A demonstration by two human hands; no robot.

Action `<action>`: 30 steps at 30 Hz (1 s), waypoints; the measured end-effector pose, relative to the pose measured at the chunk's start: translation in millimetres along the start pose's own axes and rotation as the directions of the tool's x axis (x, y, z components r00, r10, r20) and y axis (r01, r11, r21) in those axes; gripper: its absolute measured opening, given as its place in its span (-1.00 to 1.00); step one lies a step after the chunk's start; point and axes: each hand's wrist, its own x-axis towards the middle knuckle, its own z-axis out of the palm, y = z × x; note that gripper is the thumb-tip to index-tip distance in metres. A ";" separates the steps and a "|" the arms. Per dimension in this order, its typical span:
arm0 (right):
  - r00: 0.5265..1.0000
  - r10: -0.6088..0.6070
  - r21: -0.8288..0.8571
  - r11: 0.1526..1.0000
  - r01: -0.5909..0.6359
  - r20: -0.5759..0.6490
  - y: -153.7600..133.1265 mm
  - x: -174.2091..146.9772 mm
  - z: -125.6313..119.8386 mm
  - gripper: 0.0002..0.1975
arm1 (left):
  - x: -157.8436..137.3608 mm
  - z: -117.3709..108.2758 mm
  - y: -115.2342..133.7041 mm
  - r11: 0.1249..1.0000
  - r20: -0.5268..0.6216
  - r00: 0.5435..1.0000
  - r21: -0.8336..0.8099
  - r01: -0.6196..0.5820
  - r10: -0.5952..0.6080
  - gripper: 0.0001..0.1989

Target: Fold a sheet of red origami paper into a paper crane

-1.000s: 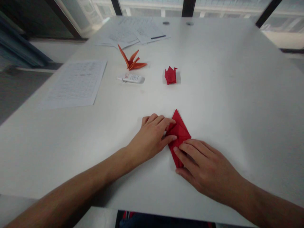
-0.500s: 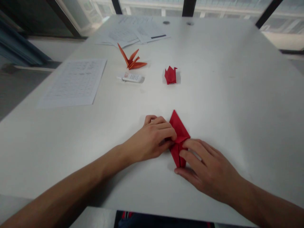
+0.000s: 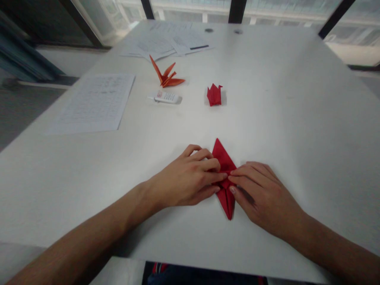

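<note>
Red diamond-shaped folded paper (image 3: 223, 157), one piece, lies on one white counter (image 3: 311, 130); one left hand (image 3: 190, 178) and one right hand (image 3: 265, 194) hide its middle. Their fingers (image 3: 219, 177) stand slightly apart, tips touching it; whether they pinch, I cannot tell. Beyond: overlapping printed white sheets (image 3: 157, 42), count unclear; one separate printed sheet (image 3: 93, 103), left; one orange paper crane (image 3: 166, 79); one white tube (image 3: 166, 97); one red paper crane (image 3: 214, 96).

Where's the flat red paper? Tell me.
In the head view, the flat red paper lies right of centre, between the left hand and right hand, nearer than the small red bird.
</note>
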 end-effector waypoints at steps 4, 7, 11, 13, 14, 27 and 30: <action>0.999 0.050 0.011 0.999 -0.050 0.003 3.3 -0.6 2.5 -0.73 | -0.5 6.2 -4.8 0.998 -0.054 0.998 -0.048 0.037 -0.040 -0.55; 0.992 0.105 -0.018 0.994 -0.107 -0.073 1.3 -1.2 1.9 -0.50 | 0.0 10.8 -7.8 0.988 -0.108 0.986 -0.103 0.116 -0.128 -0.52; 0.989 0.141 -0.031 0.989 -0.143 -0.042 -3.8 -0.9 0.9 -0.55 | 2.7 17.0 -9.3 0.970 -0.205 0.954 -0.151 0.190 -0.219 -0.45; 0.985 0.169 0.010 0.985 -0.170 0.010 -4.9 -0.1 1.3 -0.64 | 3.7 19.6 -9.6 0.975 -0.239 0.949 -0.137 0.174 -0.203 -0.49; 0.982 0.185 0.036 0.982 -0.186 0.027 -4.7 0.3 1.5 -0.66 | 3.8 20.3 -9.9 0.979 -0.245 0.951 -0.126 0.160 -0.188 -0.55; 0.972 0.232 -0.001 0.973 -0.232 0.034 13.4 4.1 -2.8 -0.75 | -1.2 -1.1 -14.4 0.967 -0.037 0.993 -0.233 0.101 -0.113 -0.65; 0.959 0.283 -0.002 0.959 -0.283 -0.002 18.1 4.7 -3.9 -0.89 | -2.2 -1.6 -10.3 0.978 -0.033 0.993 -0.180 0.109 -0.117 -0.52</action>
